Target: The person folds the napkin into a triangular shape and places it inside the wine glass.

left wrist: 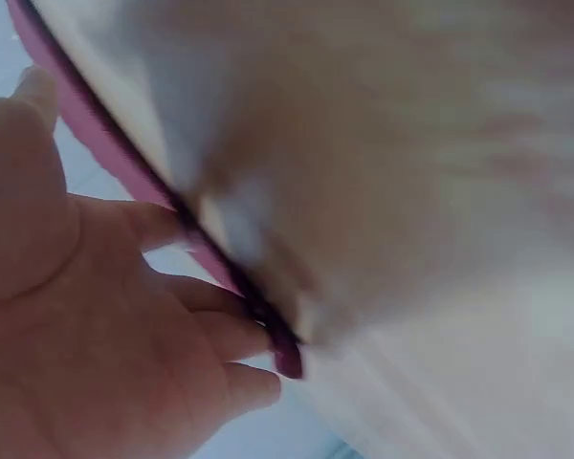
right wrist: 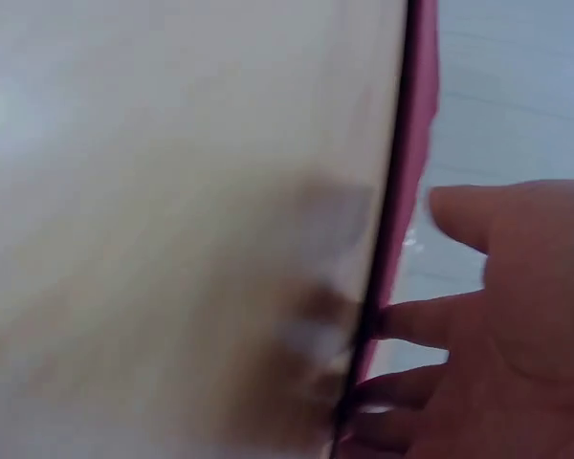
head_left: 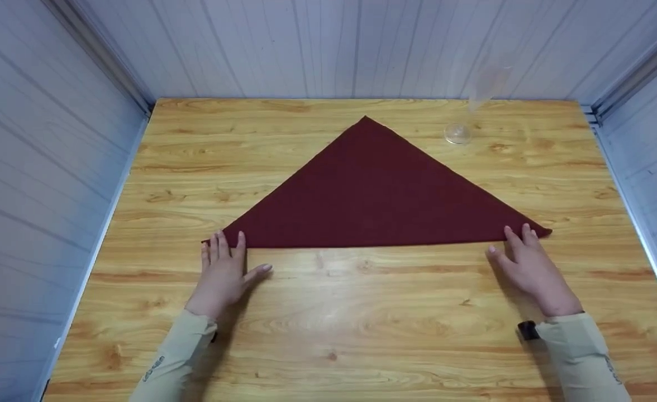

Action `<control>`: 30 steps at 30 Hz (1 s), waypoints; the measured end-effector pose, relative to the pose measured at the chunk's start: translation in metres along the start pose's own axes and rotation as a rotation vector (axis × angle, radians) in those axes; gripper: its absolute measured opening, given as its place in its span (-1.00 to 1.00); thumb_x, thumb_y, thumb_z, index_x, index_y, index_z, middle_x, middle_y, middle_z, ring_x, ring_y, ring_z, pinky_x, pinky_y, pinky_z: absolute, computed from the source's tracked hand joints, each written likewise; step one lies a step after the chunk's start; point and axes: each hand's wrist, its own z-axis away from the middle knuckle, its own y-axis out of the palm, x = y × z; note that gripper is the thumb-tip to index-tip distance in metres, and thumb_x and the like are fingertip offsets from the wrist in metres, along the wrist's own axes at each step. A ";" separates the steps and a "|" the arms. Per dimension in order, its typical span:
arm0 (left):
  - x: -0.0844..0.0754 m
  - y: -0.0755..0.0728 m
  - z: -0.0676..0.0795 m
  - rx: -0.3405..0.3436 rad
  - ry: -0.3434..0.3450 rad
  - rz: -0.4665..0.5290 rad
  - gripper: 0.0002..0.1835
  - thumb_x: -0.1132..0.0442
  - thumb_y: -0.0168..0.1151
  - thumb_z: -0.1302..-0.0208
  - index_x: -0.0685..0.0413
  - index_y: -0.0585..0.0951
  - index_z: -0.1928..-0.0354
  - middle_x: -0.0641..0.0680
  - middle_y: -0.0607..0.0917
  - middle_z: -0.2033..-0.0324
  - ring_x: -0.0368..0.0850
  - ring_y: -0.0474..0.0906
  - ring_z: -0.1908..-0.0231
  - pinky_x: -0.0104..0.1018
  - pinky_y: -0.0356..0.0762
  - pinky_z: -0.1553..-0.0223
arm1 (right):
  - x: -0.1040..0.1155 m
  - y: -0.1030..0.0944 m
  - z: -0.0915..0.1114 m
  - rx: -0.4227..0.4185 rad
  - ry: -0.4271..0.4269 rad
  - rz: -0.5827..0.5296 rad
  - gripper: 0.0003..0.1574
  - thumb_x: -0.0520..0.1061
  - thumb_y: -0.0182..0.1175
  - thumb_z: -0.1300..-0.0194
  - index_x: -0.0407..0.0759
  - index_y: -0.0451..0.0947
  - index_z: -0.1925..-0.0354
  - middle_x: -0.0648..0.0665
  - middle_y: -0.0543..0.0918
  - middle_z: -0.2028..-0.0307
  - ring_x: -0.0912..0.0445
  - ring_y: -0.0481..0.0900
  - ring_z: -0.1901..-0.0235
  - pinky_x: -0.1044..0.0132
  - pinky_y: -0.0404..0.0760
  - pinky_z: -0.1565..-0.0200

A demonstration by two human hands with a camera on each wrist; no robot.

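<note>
Left hand (head_left: 222, 280): fingers extended, slightly spread, touching cloth (head_left: 373, 192) at left corner. Right hand (head_left: 534, 273): fingers extended, apart, touching near right corner. Cloth: dark red triangle, flat on desk (head_left: 356, 318), between and beyond fingers. Clear glass (head_left: 482, 92) beyond right fingers.

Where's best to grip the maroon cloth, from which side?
I'd probably pinch the maroon cloth at both ends of its long edge, from the near side: it lies as a flat triangle, that edge nearest, the left hand and right hand at its ends.
</note>
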 end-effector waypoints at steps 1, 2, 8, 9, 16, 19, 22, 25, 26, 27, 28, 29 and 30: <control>-0.004 -0.002 -0.003 0.006 0.010 -0.006 0.00 -0.37 -0.04 -0.28 0.25 -0.01 -0.47 0.56 -0.17 -0.36 0.46 -0.33 -0.37 0.26 -0.42 -0.31 | 0.004 -0.001 -0.001 0.009 -0.001 0.005 0.01 0.29 -0.12 -0.44 -0.47 -0.07 -0.41 -0.65 -0.29 -0.34 -0.50 -0.29 -0.32 -0.39 -0.07 -0.22; -0.008 -0.003 -0.007 0.011 0.025 -0.015 -0.01 -0.36 -0.04 -0.29 0.24 -0.01 -0.47 0.53 -0.17 -0.37 0.44 -0.32 -0.37 0.25 -0.42 -0.32 | 0.008 -0.001 -0.003 0.020 -0.005 0.008 0.01 0.29 -0.10 -0.43 -0.47 -0.06 -0.41 -0.67 -0.28 -0.34 -0.51 -0.30 -0.32 -0.39 -0.08 -0.22; -0.037 -0.008 -0.038 0.062 0.166 -0.058 -0.17 -0.29 -0.13 -0.38 0.05 -0.01 -0.49 0.35 -0.14 -0.44 0.27 -0.30 -0.42 0.16 -0.37 -0.36 | 0.042 0.001 -0.013 0.100 -0.055 0.022 -0.02 0.29 -0.05 -0.41 -0.40 0.00 -0.43 -0.61 -0.20 -0.37 -0.50 -0.29 -0.32 -0.35 -0.12 -0.26; -0.042 -0.008 -0.044 0.074 0.190 -0.060 -0.19 -0.28 -0.15 -0.40 0.02 -0.01 -0.50 0.32 -0.14 -0.44 0.25 -0.29 -0.42 0.13 -0.36 -0.37 | 0.049 0.003 -0.015 0.110 -0.067 0.029 -0.03 0.27 -0.04 -0.42 -0.38 0.00 -0.43 -0.60 -0.18 -0.37 -0.50 -0.27 -0.33 -0.34 -0.12 -0.26; -0.071 -0.005 -0.087 0.112 0.348 -0.108 -0.31 -0.20 -0.20 -0.45 -0.06 0.05 -0.49 0.23 -0.04 -0.45 0.15 -0.20 -0.44 0.07 -0.23 -0.39 | 0.109 0.036 -0.031 0.102 -0.169 0.113 -0.17 0.16 0.05 -0.41 -0.28 0.12 -0.42 -0.53 0.00 -0.37 -0.46 -0.09 -0.33 -0.23 -0.02 -0.31; -0.082 -0.005 -0.103 0.129 0.369 -0.111 -0.29 -0.22 -0.16 -0.43 -0.09 0.05 -0.49 0.20 -0.03 -0.46 0.14 -0.20 -0.44 0.07 -0.20 -0.38 | 0.135 0.050 -0.036 0.102 -0.177 0.136 -0.16 0.19 0.06 -0.39 -0.24 0.15 -0.42 -0.50 0.02 -0.38 -0.44 -0.05 -0.33 -0.22 0.04 -0.30; -0.092 -0.007 -0.117 0.137 0.389 -0.104 -0.25 -0.22 -0.04 -0.37 -0.12 0.07 -0.49 0.17 -0.03 -0.46 0.14 -0.19 -0.44 0.09 -0.18 -0.38 | 0.155 0.057 -0.043 0.107 -0.143 0.140 -0.16 0.24 0.01 -0.40 -0.21 0.15 -0.43 -0.46 0.03 -0.39 -0.41 -0.04 -0.34 -0.26 0.08 -0.27; -0.099 -0.009 -0.130 0.125 0.423 -0.109 -0.24 -0.17 0.07 -0.32 -0.12 0.12 -0.48 0.17 0.00 -0.46 0.17 -0.16 -0.43 0.12 -0.14 -0.37 | 0.168 0.061 -0.053 0.092 -0.099 0.127 -0.16 0.25 -0.01 -0.40 -0.21 0.14 -0.43 -0.44 0.06 -0.39 -0.39 -0.01 -0.34 -0.26 0.12 -0.26; -0.101 -0.009 -0.134 0.121 0.431 -0.110 -0.23 -0.15 0.11 -0.30 -0.12 0.14 -0.47 0.16 0.01 -0.46 0.17 -0.16 -0.43 0.13 -0.13 -0.37 | 0.172 0.062 -0.056 0.086 -0.083 0.120 -0.16 0.24 0.00 -0.40 -0.21 0.14 -0.42 -0.44 0.06 -0.39 -0.39 0.00 -0.34 -0.26 0.14 -0.25; -0.102 -0.010 -0.137 0.121 0.439 -0.110 -0.23 -0.13 0.14 -0.28 -0.11 0.15 -0.47 0.16 0.03 -0.45 0.17 -0.15 -0.43 0.13 -0.12 -0.36 | 0.175 0.063 -0.059 0.083 -0.067 0.117 -0.16 0.23 0.02 -0.40 -0.21 0.15 -0.42 -0.45 0.06 -0.38 -0.39 0.01 -0.34 -0.27 0.17 -0.23; -0.103 -0.011 -0.140 0.121 0.445 -0.114 -0.22 -0.11 0.17 -0.25 -0.11 0.17 -0.46 0.15 0.03 -0.45 0.17 -0.15 -0.43 0.14 -0.12 -0.36 | 0.178 0.064 -0.061 0.081 -0.052 0.117 -0.16 0.22 0.04 -0.39 -0.20 0.15 -0.42 -0.45 0.06 -0.38 -0.40 0.01 -0.33 -0.28 0.19 -0.22; -0.104 -0.011 -0.143 0.125 0.451 -0.114 -0.21 -0.09 0.20 -0.23 -0.11 0.18 -0.46 0.14 0.04 -0.45 0.17 -0.15 -0.43 0.14 -0.12 -0.36 | 0.181 0.065 -0.063 0.083 -0.035 0.117 -0.16 0.21 0.06 -0.38 -0.18 0.15 -0.43 -0.45 0.06 -0.38 -0.41 0.01 -0.33 -0.30 0.20 -0.20; -0.105 -0.012 -0.145 0.129 0.457 -0.112 -0.20 -0.08 0.23 -0.20 -0.11 0.19 -0.45 0.14 0.04 -0.45 0.17 -0.15 -0.43 0.14 -0.12 -0.36 | 0.184 0.066 -0.065 0.087 -0.019 0.120 -0.16 0.21 0.08 -0.37 -0.15 0.15 -0.43 -0.46 0.05 -0.38 -0.42 0.00 -0.33 -0.34 0.21 -0.17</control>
